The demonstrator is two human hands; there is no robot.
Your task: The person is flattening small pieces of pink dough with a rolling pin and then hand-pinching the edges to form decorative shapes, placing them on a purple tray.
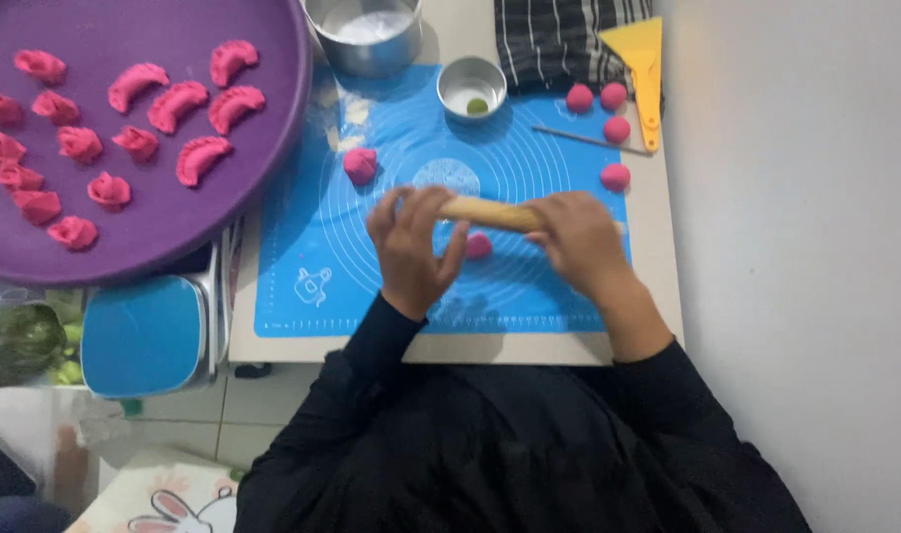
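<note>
Both my hands rest on a wooden rolling pin (490,212) lying across a blue silicone mat (391,128). My left hand (413,247) wraps its left end and my right hand (581,242) covers its right end. Under the pin, between my hands, a piece of pink dough (479,246) lies on the mat. Another pink dough lump (360,165) sits on the mat to the upper left. Several pink dough balls (615,129) lie at the mat's right side.
A purple tray (273,148) at upper left holds several folded pink dumplings (202,158). A metal pot (367,35), a small metal bowl (472,86), a thin stick (589,139), a yellow scraper (643,64) and a striped cloth (559,39) stand at the table's far edge. A blue stool (140,336) is left.
</note>
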